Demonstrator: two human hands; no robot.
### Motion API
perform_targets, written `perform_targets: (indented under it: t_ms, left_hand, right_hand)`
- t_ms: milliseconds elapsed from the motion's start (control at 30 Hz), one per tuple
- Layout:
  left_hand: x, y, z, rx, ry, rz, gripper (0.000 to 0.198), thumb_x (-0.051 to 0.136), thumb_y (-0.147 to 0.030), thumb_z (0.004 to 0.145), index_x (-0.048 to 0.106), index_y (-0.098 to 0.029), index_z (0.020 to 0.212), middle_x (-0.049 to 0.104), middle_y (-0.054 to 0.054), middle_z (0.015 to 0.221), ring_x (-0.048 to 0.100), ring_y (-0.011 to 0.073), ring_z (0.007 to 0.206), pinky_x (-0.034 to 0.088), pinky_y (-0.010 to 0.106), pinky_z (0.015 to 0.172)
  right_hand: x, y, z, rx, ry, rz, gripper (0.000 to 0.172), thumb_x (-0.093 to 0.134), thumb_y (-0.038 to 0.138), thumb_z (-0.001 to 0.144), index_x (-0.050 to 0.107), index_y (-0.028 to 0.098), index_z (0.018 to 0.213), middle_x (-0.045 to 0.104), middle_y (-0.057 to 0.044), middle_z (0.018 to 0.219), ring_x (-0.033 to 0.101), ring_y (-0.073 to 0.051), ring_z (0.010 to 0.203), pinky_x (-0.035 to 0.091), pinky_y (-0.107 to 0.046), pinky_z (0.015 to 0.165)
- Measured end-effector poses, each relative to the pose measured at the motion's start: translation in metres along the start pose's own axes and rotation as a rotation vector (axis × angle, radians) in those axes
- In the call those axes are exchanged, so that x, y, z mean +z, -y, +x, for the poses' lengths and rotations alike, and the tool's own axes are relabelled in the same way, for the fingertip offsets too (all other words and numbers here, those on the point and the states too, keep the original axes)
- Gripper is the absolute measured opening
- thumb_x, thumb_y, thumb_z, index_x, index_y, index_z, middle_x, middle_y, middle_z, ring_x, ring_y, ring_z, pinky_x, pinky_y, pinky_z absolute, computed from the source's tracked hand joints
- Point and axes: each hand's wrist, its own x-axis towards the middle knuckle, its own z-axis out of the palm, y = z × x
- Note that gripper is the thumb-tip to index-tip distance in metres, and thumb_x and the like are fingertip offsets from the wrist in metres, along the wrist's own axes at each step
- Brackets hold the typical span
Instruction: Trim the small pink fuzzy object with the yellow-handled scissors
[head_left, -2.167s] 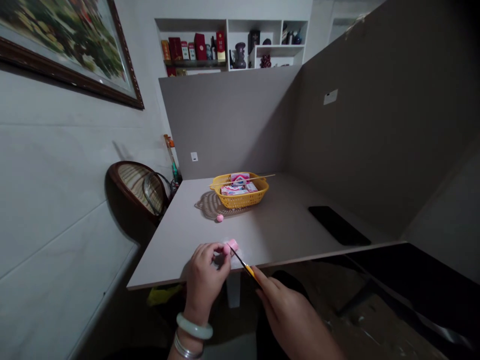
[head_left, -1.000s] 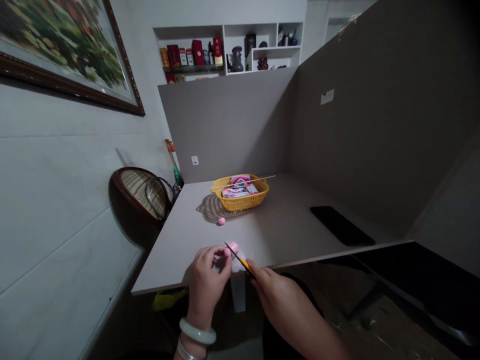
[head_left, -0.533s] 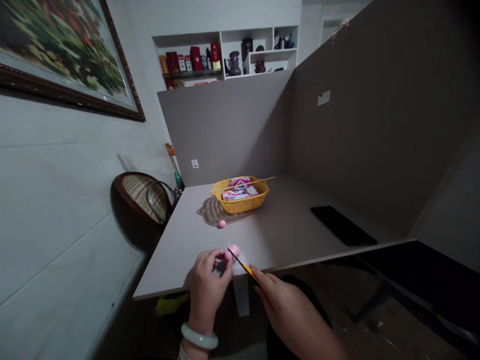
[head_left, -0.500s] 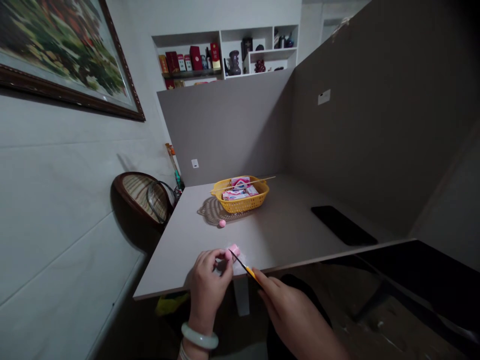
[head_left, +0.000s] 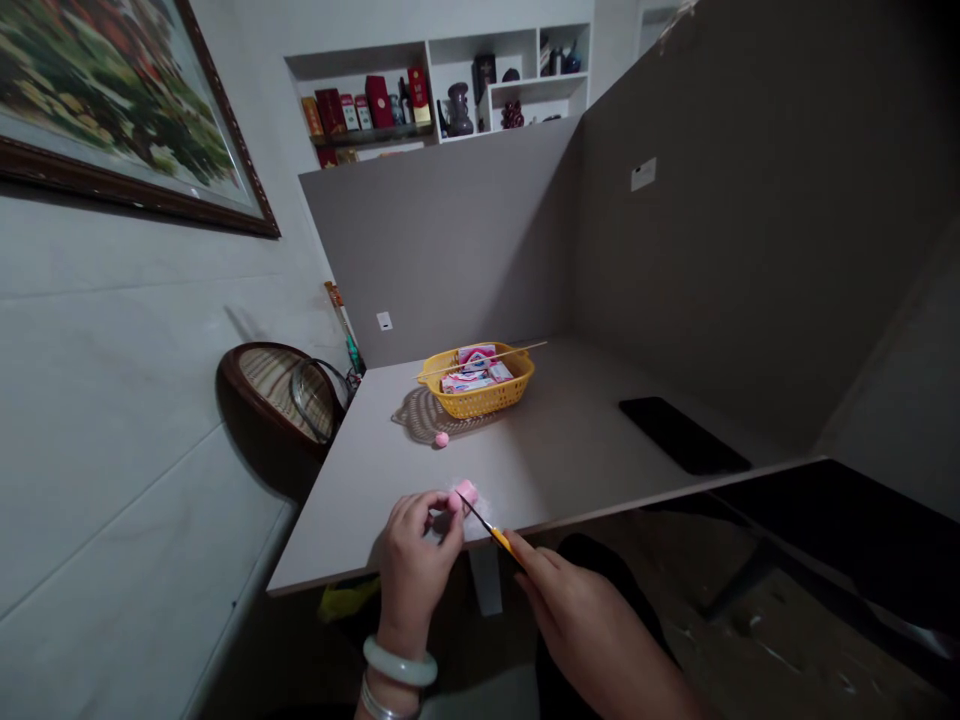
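**The left hand pinches a small pink piece, and the right hand holds a slim tool against it.**

The left fingers are closed on the pink piece, which is at the near edge of a grey table, with white fluff just beside it. The right fingers are closed around the tool's yellow handle, and its black tip reaches the piece. Farther on the table lie a small pink ball, near a yellow plastic basket, and a black phone.
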Motion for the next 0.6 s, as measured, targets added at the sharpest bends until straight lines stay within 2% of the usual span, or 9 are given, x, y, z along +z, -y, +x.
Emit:
perform_targets:
  t_ms: [67, 233, 467, 600]
  left_hand:
    - [0.000, -0.001, 0.000, -0.003, 0.007, -0.001, 0.012, 0.061, -0.033, 0.088, 0.064, -0.021, 0.089, 0.065, 0.003, 0.083, 0.058, 0.0164, 0.072, 0.049, 0.030, 0.068]
    - [0.002, 0.002, 0.001, 0.011, -0.009, 0.005, 0.013, 0.061, -0.034, 0.088, 0.065, -0.021, 0.090, 0.065, 0.003, 0.081, 0.058, 0.0165, 0.070, 0.050, 0.030, 0.066]
    - [0.001, 0.003, -0.001, 0.020, -0.008, -0.018, 0.012, 0.061, -0.032, 0.089, 0.064, -0.021, 0.090, 0.066, 0.004, 0.085, 0.061, 0.0177, 0.075, 0.051, 0.031, 0.068]
    - [0.001, 0.001, -0.001, 0.011, -0.002, -0.015, 0.013, 0.060, -0.033, 0.089, 0.064, -0.021, 0.091, 0.066, 0.004, 0.084, 0.060, 0.0175, 0.073, 0.051, 0.031, 0.068]
  right_hand:
    - [-0.003, 0.002, 0.002, 0.014, 0.015, -0.006, 0.047, 0.034, 0.013, 0.094, 0.053, 0.016, 0.137, 0.072, -0.010, 0.098, 0.070, -0.019, 0.076, 0.050, -0.025, 0.064]
    - [-0.006, 0.013, 0.026, 0.003, 0.040, -0.016, 0.051, 0.036, 0.007, 0.091, 0.051, 0.016, 0.139, 0.073, -0.010, 0.099, 0.070, -0.020, 0.082, 0.050, -0.026, 0.072]
    - [0.001, -0.002, -0.006, -0.005, -0.015, 0.002, 0.048, 0.036, 0.012, 0.092, 0.054, 0.020, 0.136, 0.073, -0.008, 0.092, 0.071, -0.019, 0.074, 0.051, -0.024, 0.064]
    - [-0.008, 0.005, 0.008, 0.008, 0.029, 0.019, 0.047, 0.034, 0.010, 0.093, 0.056, 0.018, 0.134, 0.073, -0.010, 0.100, 0.071, -0.020, 0.083, 0.051, -0.026, 0.069]
